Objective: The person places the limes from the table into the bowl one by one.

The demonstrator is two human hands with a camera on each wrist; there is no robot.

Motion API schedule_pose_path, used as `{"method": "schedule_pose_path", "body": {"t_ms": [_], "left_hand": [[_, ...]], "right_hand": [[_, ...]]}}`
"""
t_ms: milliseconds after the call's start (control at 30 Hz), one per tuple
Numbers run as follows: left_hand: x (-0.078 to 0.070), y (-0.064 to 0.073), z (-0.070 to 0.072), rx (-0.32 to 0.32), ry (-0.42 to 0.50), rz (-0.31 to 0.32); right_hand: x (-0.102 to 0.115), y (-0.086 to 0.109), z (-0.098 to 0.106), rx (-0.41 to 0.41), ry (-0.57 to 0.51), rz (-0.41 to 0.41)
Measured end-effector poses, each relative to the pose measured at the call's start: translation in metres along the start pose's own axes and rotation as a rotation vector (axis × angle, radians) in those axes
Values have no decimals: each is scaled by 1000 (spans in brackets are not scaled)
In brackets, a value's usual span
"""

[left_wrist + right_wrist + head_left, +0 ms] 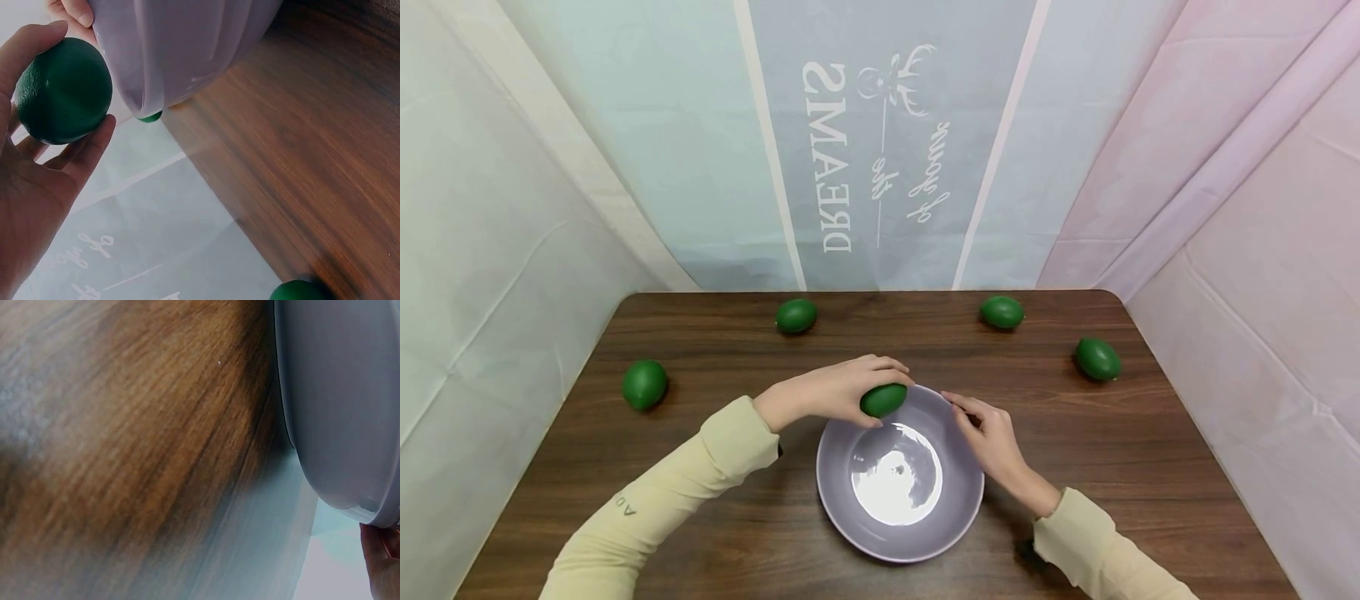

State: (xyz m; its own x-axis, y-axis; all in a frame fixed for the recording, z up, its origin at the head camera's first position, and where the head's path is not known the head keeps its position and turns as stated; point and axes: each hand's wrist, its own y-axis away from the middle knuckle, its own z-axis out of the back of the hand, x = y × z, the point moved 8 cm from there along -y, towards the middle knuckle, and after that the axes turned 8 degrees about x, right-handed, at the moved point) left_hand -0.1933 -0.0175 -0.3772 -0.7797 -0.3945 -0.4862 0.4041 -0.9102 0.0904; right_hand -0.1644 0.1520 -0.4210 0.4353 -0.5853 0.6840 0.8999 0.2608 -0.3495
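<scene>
My left hand (850,389) grips a green lime (883,400) above the far left rim of a shallow purple-grey bowl (842,492). The left wrist view has this lime (65,90) between the thumb and fingers, apart from the bowl's outer wall (181,50). On the bowl's far right side, my right hand (996,437) pinches the rim, thumb on the inner side. Only some of its fingers (375,556) appear in the right wrist view, against the rim. Nothing lies inside the bowl but bright reflected light.
More limes lie on the dark wooden table (715,533): one at the left (644,384), a lime at the back left (796,316), a lime at the back right (1002,312) and another at the right (1098,359). Pale cloth (880,267) hangs behind the table's far edge.
</scene>
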Motion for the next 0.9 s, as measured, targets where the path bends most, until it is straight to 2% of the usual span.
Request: {"method": "schedule_pose_path", "body": {"t_ms": [467,733,900], "left_hand": [[-4,0,-12,20,-31,0],[-5,-1,-23,70,-46,4],[-6,-2,-27,76,-54,-8]], "right_hand": [[-2,1,0,-6,-1,11],[-2,1,-1,-6,4,7],[-1,1,0,-7,-8,8]]}}
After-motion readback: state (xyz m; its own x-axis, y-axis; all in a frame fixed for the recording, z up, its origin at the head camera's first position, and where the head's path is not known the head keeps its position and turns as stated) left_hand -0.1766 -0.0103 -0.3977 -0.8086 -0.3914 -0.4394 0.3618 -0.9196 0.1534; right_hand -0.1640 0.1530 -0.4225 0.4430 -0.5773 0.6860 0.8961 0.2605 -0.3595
